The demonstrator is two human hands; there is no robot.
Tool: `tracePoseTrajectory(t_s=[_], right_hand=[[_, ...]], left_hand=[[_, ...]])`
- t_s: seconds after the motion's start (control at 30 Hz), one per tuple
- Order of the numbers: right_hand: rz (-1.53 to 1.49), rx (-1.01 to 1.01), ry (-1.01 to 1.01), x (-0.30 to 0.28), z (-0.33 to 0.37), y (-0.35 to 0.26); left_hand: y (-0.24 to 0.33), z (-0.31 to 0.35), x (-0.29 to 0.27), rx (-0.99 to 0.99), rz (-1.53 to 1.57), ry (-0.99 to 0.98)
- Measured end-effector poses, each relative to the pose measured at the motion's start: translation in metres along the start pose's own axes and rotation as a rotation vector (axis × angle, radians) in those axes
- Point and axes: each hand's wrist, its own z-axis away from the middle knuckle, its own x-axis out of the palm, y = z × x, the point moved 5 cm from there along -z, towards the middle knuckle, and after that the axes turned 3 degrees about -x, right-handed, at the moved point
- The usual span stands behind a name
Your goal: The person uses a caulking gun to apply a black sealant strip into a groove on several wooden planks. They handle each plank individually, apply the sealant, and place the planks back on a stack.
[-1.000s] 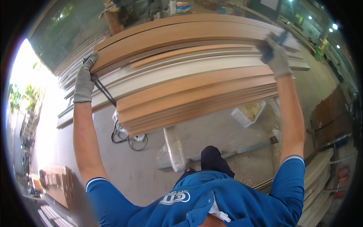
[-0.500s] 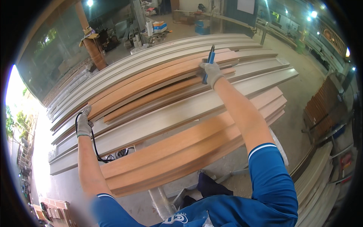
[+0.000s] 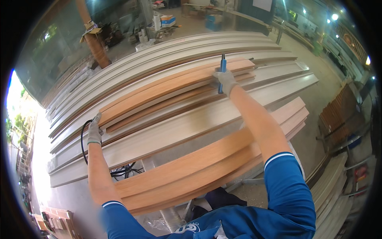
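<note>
Both my hands wear pale grey work gloves. At the far left, my left hand (image 3: 94, 129) closes on the near end of an orange-brown wooden plank (image 3: 159, 90). A black cable (image 3: 82, 137) loops beside that hand. My right hand (image 3: 226, 81) holds a blue utility knife (image 3: 223, 67) upright, its dark tip pointing away from me. That hand also rests against the plank close to its right end, and its fingers are partly hidden. A second, narrower wooden strip (image 3: 159, 101) lies just below the plank, on the pale boards.
Long whitish profiled boards (image 3: 191, 119) lie side by side under the plank. Nearer my body, stacked orange-brown boards (image 3: 191, 169) cross the view over a metal stand. Black cables (image 3: 126, 171) gather beneath. A wrapped post (image 3: 95, 47) stands at the back left, and brown slats (image 3: 338, 109) lean at right.
The plank has shifted slightly to the right and toward me with both hands. The utility knife now stands more upright. The whole view has also moved a little.
</note>
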Motion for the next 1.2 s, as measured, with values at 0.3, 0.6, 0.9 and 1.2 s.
tracePoseTrajectory(t_s=[0.3, 0.6, 0.9, 1.2], right_hand=[[0.437, -0.048, -0.204, -0.022, 0.017, -0.058], [0.548, -0.499, -0.026, -0.298, 0.047, -0.124], [1.21, 0.067, 0.125, -0.568, 0.035, -0.042], [0.723, -0.232, 0.211, -0.443, 0.118, -0.061]], left_hand=[[0.013, -0.001, 0.006, 0.499, -0.302, 0.083], [0.049, 0.108, -0.129, 0.283, -0.118, -0.036], [-0.095, 0.285, -0.234, -0.007, -0.59, 0.253], [-0.102, 0.316, -0.177, -0.026, -0.263, 0.232]])
